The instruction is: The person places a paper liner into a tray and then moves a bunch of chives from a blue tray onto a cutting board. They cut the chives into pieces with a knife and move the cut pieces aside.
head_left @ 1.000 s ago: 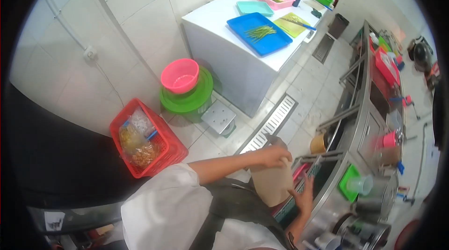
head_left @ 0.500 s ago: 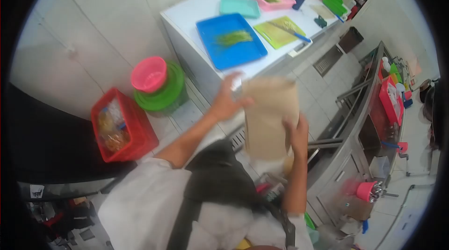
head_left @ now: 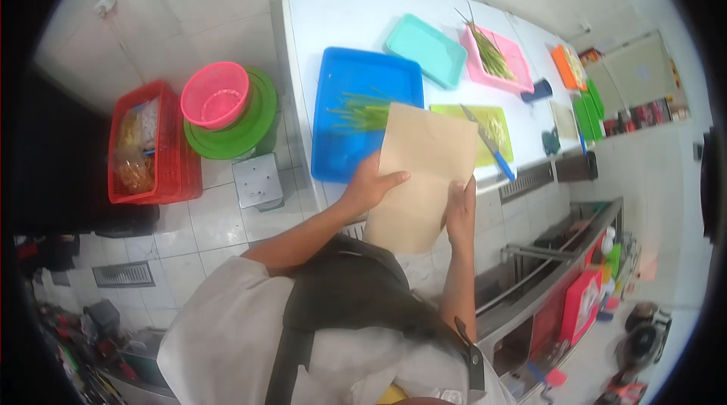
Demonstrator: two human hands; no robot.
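Note:
A piece of plain brown paper (head_left: 425, 149) is held up in front of me by both hands. My left hand (head_left: 372, 184) grips its left edge, thumb lying across the front. On the opposite edge, my right hand (head_left: 460, 210) pinches it with the thumb on the near face. Beyond the paper, a blue tray (head_left: 337, 154) with long green stalks (head_left: 362, 112) lies on the white worktop (head_left: 309, 15). The paper overlaps the tray and part of a yellow-green cutting board (head_left: 506, 149) in this view. A blue-handled knife (head_left: 497, 155) rests on the board beside pale chopped pieces (head_left: 493, 131).
Farther along the worktop are a teal tray (head_left: 428, 49), a pink basket (head_left: 519, 64) of green stalks and an orange container (head_left: 562, 64). At left on the floor stand a red crate (head_left: 178, 178) and a pink bowl (head_left: 216, 91) over a green lid (head_left: 261, 121).
My view has swung toward the worktop. The brown paper has come in front of the tray and board, and my left hand has moved from near its upper corner to grip its left edge.

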